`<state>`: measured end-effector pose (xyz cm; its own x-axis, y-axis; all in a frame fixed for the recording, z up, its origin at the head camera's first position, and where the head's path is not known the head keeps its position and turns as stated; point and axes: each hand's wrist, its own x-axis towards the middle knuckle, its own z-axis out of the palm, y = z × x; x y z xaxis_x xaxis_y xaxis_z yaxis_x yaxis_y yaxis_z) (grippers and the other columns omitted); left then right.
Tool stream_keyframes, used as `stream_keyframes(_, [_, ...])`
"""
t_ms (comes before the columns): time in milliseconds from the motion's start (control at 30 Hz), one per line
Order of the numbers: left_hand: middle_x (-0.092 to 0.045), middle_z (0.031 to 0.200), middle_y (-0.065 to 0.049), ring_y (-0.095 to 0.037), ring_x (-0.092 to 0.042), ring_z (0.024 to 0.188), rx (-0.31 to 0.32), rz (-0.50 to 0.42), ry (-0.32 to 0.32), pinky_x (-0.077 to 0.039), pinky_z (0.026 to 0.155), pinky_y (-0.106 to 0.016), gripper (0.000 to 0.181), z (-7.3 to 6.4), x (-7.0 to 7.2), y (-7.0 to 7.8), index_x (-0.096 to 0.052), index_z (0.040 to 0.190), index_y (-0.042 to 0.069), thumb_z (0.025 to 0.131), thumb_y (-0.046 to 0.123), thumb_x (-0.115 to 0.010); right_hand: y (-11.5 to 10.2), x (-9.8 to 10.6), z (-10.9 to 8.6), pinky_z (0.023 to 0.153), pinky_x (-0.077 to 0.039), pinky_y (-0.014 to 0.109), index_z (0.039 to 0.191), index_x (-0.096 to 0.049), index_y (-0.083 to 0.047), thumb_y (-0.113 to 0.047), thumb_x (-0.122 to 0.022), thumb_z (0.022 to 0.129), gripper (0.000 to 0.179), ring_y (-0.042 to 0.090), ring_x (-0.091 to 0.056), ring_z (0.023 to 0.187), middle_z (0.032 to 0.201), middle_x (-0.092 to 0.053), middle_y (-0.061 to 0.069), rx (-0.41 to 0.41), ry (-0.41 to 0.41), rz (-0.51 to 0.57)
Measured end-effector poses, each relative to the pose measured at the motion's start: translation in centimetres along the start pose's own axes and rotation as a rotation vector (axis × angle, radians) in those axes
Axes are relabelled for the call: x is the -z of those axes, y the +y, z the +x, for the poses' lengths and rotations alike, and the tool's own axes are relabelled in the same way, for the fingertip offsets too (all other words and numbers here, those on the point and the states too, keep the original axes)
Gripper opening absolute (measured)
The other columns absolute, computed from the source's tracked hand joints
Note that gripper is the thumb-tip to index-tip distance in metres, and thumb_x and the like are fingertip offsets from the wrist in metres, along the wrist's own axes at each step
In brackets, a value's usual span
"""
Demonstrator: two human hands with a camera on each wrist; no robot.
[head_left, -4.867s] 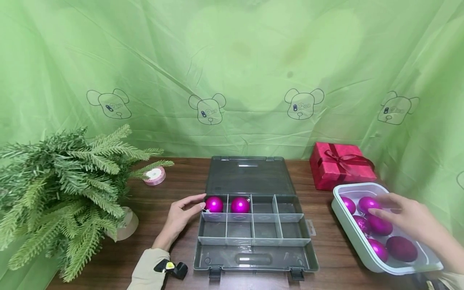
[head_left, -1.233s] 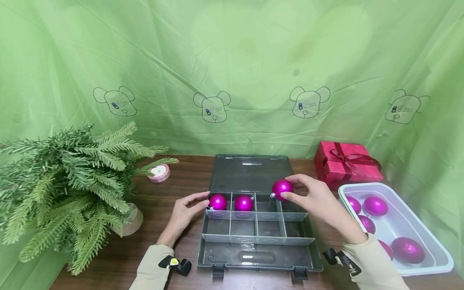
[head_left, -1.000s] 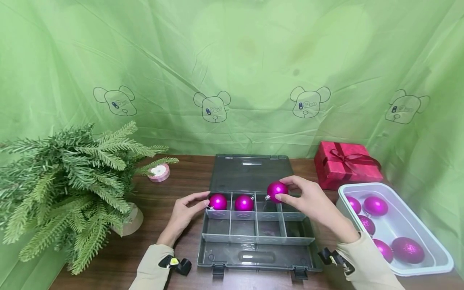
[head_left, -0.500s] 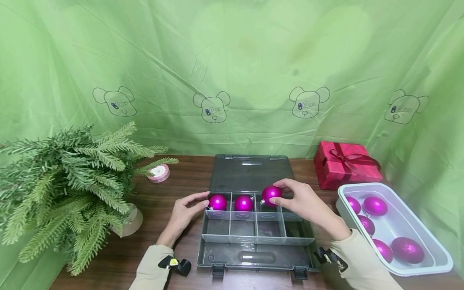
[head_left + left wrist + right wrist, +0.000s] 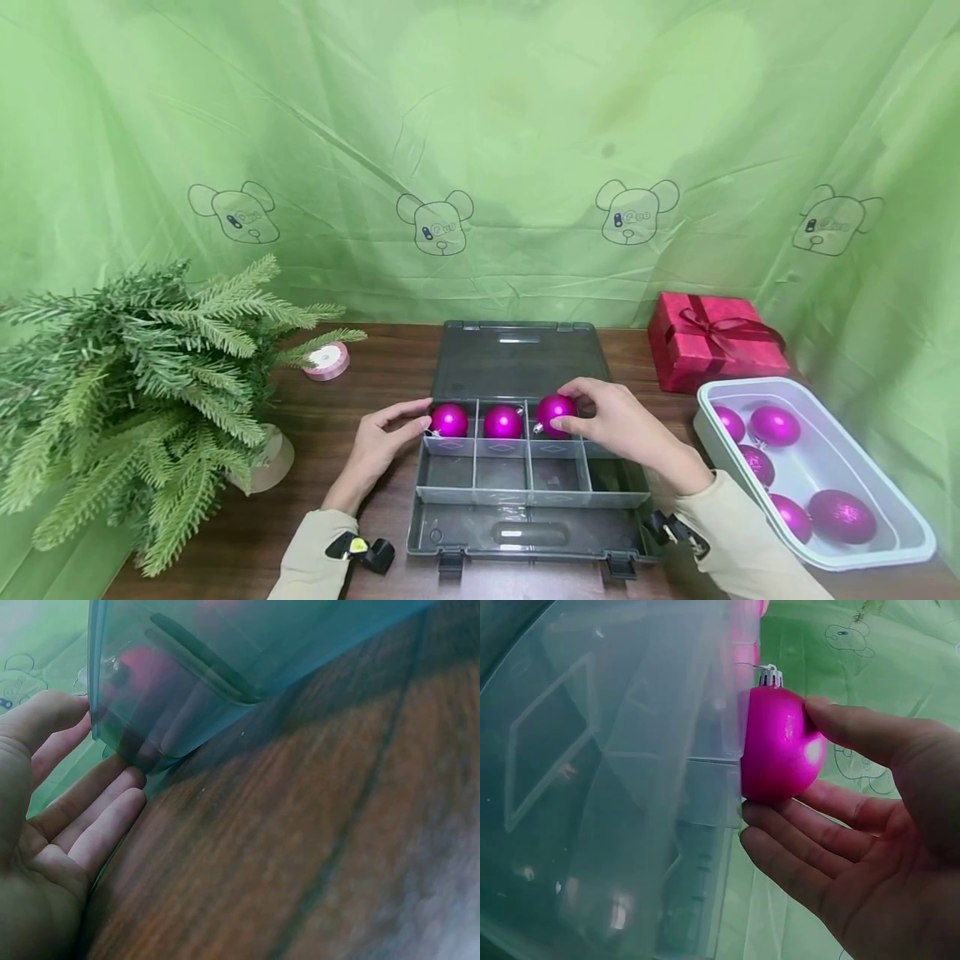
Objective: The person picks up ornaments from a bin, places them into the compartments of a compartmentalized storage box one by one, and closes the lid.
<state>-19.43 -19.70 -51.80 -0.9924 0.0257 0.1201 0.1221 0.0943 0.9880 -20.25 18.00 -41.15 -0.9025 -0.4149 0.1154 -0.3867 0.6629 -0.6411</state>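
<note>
My right hand (image 5: 611, 419) pinches a magenta Christmas bauble (image 5: 780, 742) between thumb and fingers. In the head view this bauble is partway down in the third back compartment of a dark see-through divider box (image 5: 525, 522); its silver cap points left. The first two back compartments each hold a similar bauble (image 5: 449, 421), the second bauble (image 5: 502, 422) beside it. At the box's back left corner is my left hand (image 5: 381, 439), its thumb against the wall near the rim and its other fingers loosely extended along the corner.
A white tub (image 5: 862, 450) with several baubles stands at the right, in front of a red gift box (image 5: 712, 346). At the left are a small artificial fir tree (image 5: 172, 375) and a pink ribbon roll (image 5: 327, 362). The box's lid (image 5: 517, 358) lies opened backward.
My right hand took a bauble out of the tub, carried it left over the box, and lowered it into the third back compartment. My left hand has stayed at the box's corner.
</note>
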Motion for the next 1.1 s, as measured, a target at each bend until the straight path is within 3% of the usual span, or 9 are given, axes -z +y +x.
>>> stream_keyframes(267, [-0.077, 0.123, -0.005, -0.017, -0.068, 0.121, -0.001, 0.020, 0.006, -0.054, 0.097, -0.023, 0.035, 0.0, 0.1, 0.0, -0.080, 0.124, 0.012, 0.091, 0.019, -0.088, -0.1, -0.2, 0.0, 0.083, -0.059, 0.044, 0.119, -0.073, -0.004, -0.028, -0.089, 0.089, 0.042, 0.020, -0.071, 0.095, 0.103, -0.075, 0.001, 0.044, 0.001, -0.049])
stream_keyframes(533, [-0.077, 0.124, -0.002, -0.017, -0.067, 0.122, 0.018, 0.028, -0.004, -0.054, 0.098, -0.024, 0.034, -0.3, 0.1, 0.0, -0.080, 0.125, 0.015, 0.092, 0.021, -0.087, -0.2, 0.0, -0.4, 0.093, -0.058, 0.052, 0.122, -0.072, -0.001, -0.026, -0.088, 0.091, 0.043, 0.030, -0.071, 0.107, 0.117, -0.075, 0.014, 0.020, -0.013, -0.029])
stream_keyframes(633, [-0.077, 0.124, -0.002, -0.017, -0.067, 0.122, 0.015, 0.030, -0.004, -0.053, 0.098, -0.024, 0.034, -0.3, 0.0, 0.0, -0.080, 0.125, 0.015, 0.092, 0.021, -0.087, -0.3, 0.4, -0.6, 0.094, -0.058, 0.052, 0.122, -0.072, -0.002, -0.027, -0.087, 0.091, 0.043, 0.031, -0.071, 0.108, 0.117, -0.075, 0.013, 0.027, -0.007, -0.030])
stream_keyframes(767, [-0.078, 0.122, -0.001, -0.017, -0.067, 0.122, 0.011, 0.035, 0.007, -0.053, 0.099, -0.024, 0.032, -0.3, 0.0, 0.0, -0.081, 0.122, 0.015, 0.091, 0.021, -0.088, -0.4, 1.4, -1.1, 0.095, -0.058, 0.052, 0.124, -0.072, -0.004, -0.029, -0.087, 0.091, 0.044, 0.030, -0.071, 0.110, 0.118, -0.075, 0.010, 0.017, 0.010, -0.044])
stream_keyframes(1100, [-0.077, 0.122, 0.000, -0.017, -0.066, 0.123, 0.012, 0.049, 0.003, -0.051, 0.100, -0.023, 0.033, -0.3, 0.0, 0.2, -0.081, 0.123, 0.016, 0.091, 0.022, -0.087, -0.4, 5.9, -3.7, 0.095, -0.056, 0.057, 0.128, -0.072, -0.006, -0.033, -0.086, 0.093, 0.047, 0.034, -0.071, 0.114, 0.122, -0.075, 0.010, 0.003, 0.144, -0.122])
